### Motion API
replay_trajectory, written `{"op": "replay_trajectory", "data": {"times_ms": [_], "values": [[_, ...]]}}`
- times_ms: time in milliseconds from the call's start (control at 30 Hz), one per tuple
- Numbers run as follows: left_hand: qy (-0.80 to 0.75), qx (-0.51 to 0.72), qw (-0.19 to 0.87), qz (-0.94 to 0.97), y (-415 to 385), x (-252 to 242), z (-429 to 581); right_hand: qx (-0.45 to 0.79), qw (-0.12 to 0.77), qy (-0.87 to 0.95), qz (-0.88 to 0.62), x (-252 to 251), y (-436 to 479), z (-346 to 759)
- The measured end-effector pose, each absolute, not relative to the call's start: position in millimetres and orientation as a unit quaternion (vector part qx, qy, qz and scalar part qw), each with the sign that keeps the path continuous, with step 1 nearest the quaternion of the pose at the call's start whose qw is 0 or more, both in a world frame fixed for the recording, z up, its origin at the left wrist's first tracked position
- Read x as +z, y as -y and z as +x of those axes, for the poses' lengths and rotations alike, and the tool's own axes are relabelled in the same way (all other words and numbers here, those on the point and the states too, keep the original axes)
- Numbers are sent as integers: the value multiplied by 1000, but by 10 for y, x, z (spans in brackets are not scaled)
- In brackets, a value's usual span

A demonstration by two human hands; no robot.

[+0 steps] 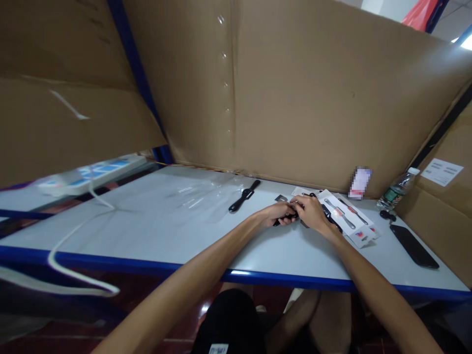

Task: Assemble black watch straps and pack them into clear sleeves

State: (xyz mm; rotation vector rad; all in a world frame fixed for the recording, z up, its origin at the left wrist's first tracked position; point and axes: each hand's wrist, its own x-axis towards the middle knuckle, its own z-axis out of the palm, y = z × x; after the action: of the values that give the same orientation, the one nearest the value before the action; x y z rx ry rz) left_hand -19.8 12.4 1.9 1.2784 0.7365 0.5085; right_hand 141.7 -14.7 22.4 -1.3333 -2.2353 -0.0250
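Observation:
My left hand (279,214) is closed around a small black tool (276,222), most of it hidden by the fingers. The fingers of my right hand (309,212) are bent and pinch at the same piece from the other side. Left of my hands, a long black-handled tool (244,196) lies on the table. A thin dark flat piece (281,198) shows just beyond my left hand. Beside my right wrist is another black tool (332,219), partly covered by the arm, against a white printed box (346,216) that pictures long-handled tools.
Clear plastic wrapping (206,189) is spread over the left-middle of the white table (158,231). At right are a black phone (415,246), a water bottle (398,189) and a small black object (387,215). A white power strip (99,174) and cable are at left; cardboard walls (295,98) stand behind.

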Motion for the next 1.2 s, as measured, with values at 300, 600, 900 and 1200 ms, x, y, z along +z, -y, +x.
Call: {"op": "replay_trajectory", "data": {"times_ms": [300, 600, 900, 1200], "values": [[-341, 233, 703, 579, -108, 37, -193, 15, 277, 832, -480, 236, 163, 1415], [-340, 230, 707, 577, -106, 34, -203, -27, 219, 813, -538, 283, 176, 1428], [-334, 229, 711, 575, -97, 48, -206, -29, 210, 815, -540, 285, 154, 1436], [-345, 249, 716, 553, -75, 61, -201, -51, 166, 820, -546, 290, 149, 1472]]}}
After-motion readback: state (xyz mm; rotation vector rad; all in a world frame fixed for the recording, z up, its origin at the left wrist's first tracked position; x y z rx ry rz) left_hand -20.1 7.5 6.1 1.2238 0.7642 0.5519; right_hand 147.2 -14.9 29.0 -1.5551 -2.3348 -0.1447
